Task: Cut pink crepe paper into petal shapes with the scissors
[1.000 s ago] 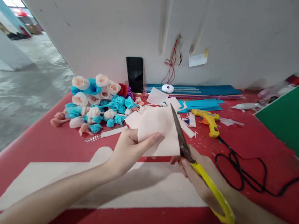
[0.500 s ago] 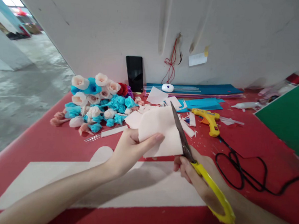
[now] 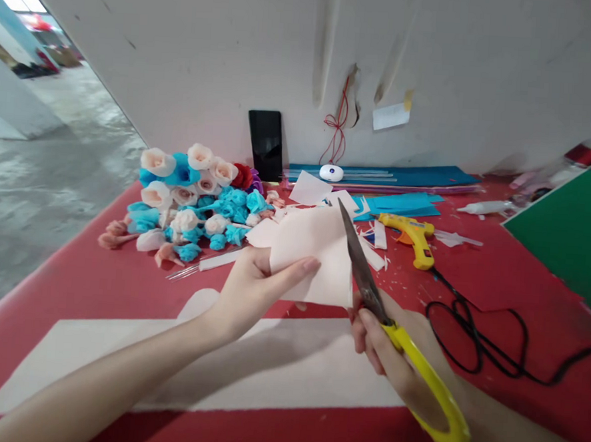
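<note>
Above the red table (image 3: 71,281), left-hand fingers (image 3: 292,274) pinch pink paper (image 3: 318,249); right-hand fingers (image 3: 373,339) clasp yellow scissors (image 3: 402,347).

Two bare hands, the left hand (image 3: 251,288) and the right hand (image 3: 392,350), one pair of yellow-handled steel scissors (image 3: 399,334), one yellow plastic glue gun (image 3: 412,236), one black upright phone (image 3: 265,144), one white oval gadget (image 3: 331,173) and one heap of pale pink and blue paper flowers (image 3: 191,198), too many to count.
</note>
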{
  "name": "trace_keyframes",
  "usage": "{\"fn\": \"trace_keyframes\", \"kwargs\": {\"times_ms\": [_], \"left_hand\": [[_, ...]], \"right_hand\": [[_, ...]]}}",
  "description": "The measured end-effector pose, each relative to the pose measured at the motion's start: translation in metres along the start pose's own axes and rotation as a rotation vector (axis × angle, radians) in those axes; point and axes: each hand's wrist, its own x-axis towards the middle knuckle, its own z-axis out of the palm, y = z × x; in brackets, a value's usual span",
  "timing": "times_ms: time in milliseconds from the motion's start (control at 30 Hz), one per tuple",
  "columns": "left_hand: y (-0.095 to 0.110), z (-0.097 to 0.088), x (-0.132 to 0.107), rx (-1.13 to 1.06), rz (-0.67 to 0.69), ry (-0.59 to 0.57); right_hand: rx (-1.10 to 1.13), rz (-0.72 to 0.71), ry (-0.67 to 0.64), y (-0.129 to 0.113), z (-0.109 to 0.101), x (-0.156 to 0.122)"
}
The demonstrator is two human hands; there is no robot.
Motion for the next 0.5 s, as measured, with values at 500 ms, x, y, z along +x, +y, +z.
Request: {"fn": "trace_keyframes", "kwargs": {"times_ms": [500], "left_hand": [[-0.006,-0.012,0.02,-0.212,-0.009,0.056]], "right_hand": [[0.125,0.04,0.007,-0.001,-0.002,0.003]]}}
